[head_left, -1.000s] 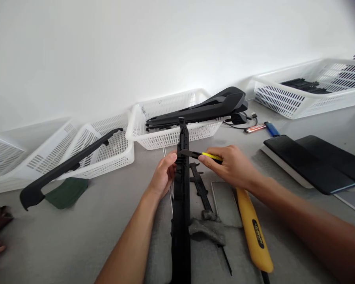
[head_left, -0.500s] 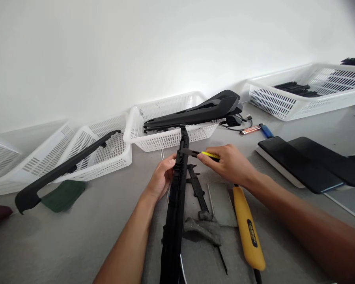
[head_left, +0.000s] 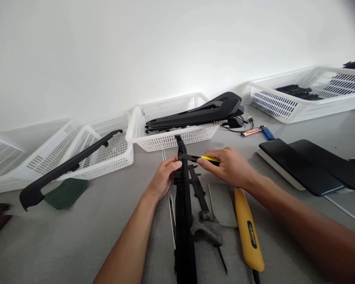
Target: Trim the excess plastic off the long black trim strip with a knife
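My left hand (head_left: 165, 177) grips a long black plastic trim piece (head_left: 184, 221) near its far end, thumb on top. The piece runs from the bottom edge of the picture up toward the baskets. In my right hand (head_left: 229, 163) is a utility knife (head_left: 210, 159) with a yellow and black handle. Its blade points left and reaches the far end of the trim piece, close to my left thumb; whether it cuts in cannot be made out. Beneath the hands, a caliper (head_left: 198, 189) lies on the grey table (head_left: 118, 236).
Beside the caliper lie a hammer-like tool (head_left: 208, 228), a glassy rectangular plate (head_left: 223, 205) and a yellow-handled tool (head_left: 250, 232). White baskets (head_left: 171, 140) holding black parts (head_left: 195, 116) line the wall. Two phones (head_left: 298, 163) and a blue lighter (head_left: 267, 132) are on the right.
The trim piece has tilted, its far end shifting slightly left and down and its near end right. My left hand has moved a little toward the blade; the knife remains against the far end.
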`<state>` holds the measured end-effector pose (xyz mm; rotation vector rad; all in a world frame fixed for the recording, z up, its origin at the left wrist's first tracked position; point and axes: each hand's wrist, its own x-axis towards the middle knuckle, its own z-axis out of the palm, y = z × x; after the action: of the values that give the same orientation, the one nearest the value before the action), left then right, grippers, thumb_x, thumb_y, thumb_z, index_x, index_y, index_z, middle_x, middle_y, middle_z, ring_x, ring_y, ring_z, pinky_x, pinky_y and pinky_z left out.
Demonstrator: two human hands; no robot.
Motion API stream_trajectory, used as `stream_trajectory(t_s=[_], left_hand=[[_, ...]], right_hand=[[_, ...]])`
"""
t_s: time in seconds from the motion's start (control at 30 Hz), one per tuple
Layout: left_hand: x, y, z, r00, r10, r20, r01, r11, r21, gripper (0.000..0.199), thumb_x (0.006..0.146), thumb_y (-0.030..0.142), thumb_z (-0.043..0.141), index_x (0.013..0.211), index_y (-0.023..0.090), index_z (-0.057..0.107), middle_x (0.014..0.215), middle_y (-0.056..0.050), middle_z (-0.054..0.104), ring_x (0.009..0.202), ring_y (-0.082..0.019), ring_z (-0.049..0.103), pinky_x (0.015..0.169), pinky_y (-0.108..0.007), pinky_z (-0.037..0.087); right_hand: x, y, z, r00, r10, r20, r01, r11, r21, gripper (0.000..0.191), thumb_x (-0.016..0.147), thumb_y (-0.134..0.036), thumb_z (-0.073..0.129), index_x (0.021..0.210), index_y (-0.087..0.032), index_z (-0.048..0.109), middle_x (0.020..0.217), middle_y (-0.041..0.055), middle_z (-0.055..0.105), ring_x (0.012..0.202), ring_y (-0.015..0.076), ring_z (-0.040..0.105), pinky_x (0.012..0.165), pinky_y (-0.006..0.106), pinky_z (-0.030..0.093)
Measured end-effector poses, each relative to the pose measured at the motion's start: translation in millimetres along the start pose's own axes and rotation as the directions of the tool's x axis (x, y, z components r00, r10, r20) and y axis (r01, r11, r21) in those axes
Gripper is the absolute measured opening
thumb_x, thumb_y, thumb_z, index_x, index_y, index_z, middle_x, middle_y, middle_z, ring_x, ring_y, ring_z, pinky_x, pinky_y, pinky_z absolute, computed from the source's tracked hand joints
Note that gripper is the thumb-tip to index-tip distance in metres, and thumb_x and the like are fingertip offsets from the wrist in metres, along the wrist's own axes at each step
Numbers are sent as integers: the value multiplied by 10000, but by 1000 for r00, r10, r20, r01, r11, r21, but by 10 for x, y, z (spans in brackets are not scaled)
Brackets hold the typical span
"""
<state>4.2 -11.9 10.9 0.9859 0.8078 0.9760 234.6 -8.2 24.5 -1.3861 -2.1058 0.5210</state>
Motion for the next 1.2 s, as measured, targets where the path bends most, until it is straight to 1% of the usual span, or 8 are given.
stream_trajectory(t_s=[0.2,0.3,0.5,0.67,0.8,0.9,1.1,1.2], left_hand=[[-11,11,-8,999,-43,26,43,999,5,263,755,398,837,847,160,772,710,-4,687,585,-134,594,616,-253,510],[-10,-1,-9,999,-39,12,39,999,-17,279,754,381,845,924,168,784,756,-8,715,629,-141,628,648,-248,523],[-1,-2,11,1000,-19,-14,19,1000,-22,262,764,399,845,874,171,775,728,-1,705,598,-136,615,626,-247,517],[11,-15,-3,999,-27,-28,26,999,-28,284,738,397,853,908,177,792,710,12,690,578,-129,595,573,-238,485],[11,-23,-15,999,-34,-26,34,999,5,307,737,397,849,951,181,805,692,20,672,558,-121,574,553,-234,462],[10,-14,-13,999,-41,-19,41,999,14,315,725,396,855,950,181,807,720,12,684,562,-117,572,542,-228,457],[8,3,-22,999,-36,6,36,999,18,285,747,384,842,944,182,804,626,44,606,559,-115,553,588,-222,492],[9,-7,-37,999,-41,20,41,999,17,296,755,382,839,960,172,800,680,29,654,563,-108,551,608,-227,505]], right_hand=[[3,17,9,999,10,-35,-11,1000,-23,545,1026,-580,485,638,-229,331,576,-40,329,562,128,297,580,333,195],[0,13,7,1000,-17,10,17,1000,-19,543,1027,-587,479,637,-226,364,574,-41,346,559,126,300,580,326,207],[2,14,-8,999,-4,-54,3,1000,-31,543,1029,-572,488,635,-225,351,569,-41,340,560,126,307,588,330,207],[-5,-5,9,1000,-15,15,16,1000,-10,527,1031,-581,478,650,-224,405,590,-33,387,571,131,325,589,330,210],[-12,-16,19,998,11,-55,-12,1000,-20,535,1026,-573,485,639,-226,360,569,-41,338,559,128,298,591,334,201],[-14,-25,27,999,7,-44,-8,1000,-10,525,1028,-575,484,646,-224,401,572,-35,377,558,130,322,587,328,214],[-4,10,40,998,5,-61,-7,999,-32,535,1025,-576,487,637,-225,378,568,-38,351,558,129,309,584,331,198],[-7,15,48,999,-11,-40,10,1000,-26,529,1022,-583,490,643,-222,408,570,-36,376,559,128,321,580,326,210]])
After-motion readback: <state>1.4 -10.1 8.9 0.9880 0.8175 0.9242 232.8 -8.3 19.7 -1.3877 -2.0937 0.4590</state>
